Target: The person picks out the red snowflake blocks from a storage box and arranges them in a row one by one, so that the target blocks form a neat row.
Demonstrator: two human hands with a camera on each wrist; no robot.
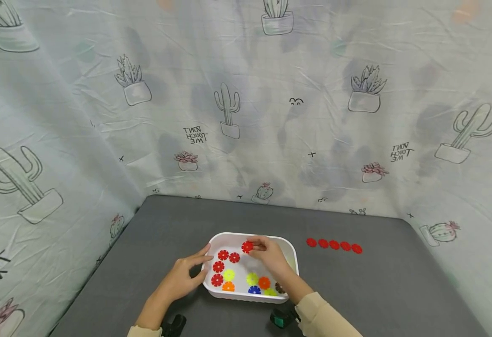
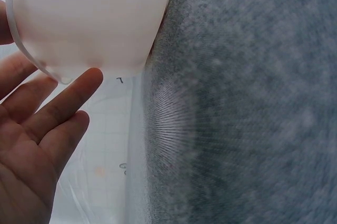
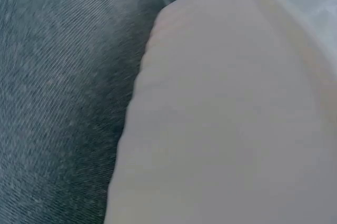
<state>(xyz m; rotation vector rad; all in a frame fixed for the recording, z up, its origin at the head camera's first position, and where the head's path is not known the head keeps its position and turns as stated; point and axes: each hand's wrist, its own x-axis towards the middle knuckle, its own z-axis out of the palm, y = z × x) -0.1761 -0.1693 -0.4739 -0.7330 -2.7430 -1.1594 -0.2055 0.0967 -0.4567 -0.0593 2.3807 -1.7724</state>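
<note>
grey counter (image 1: 153, 243) carrying white plastic tray (image 1: 237, 296), likely light, sliding easily unless steadied at rim. row of five red discs (image 1: 334, 245) lying right of tray. left hand (image 1: 180, 278) resting against tray's side, fingers mostly straight. right hand (image 1: 273, 257) sitting inside tray, fingers pinching red notched disc (image 1: 245, 247); disc probably feeling light, stiff, slightly slick, needing hold across opposite edges.

Left hand (image 1: 180, 278): one, at the left rim of the white plastic tray (image 1: 250, 296); fingers spread, fingertips touching. Right hand (image 1: 271, 256): one, over the tray's interior; thumb and fingers in a pinch. Forearms (image 1: 326, 313): two, cream-cuffed, on the tray's near side.
</note>
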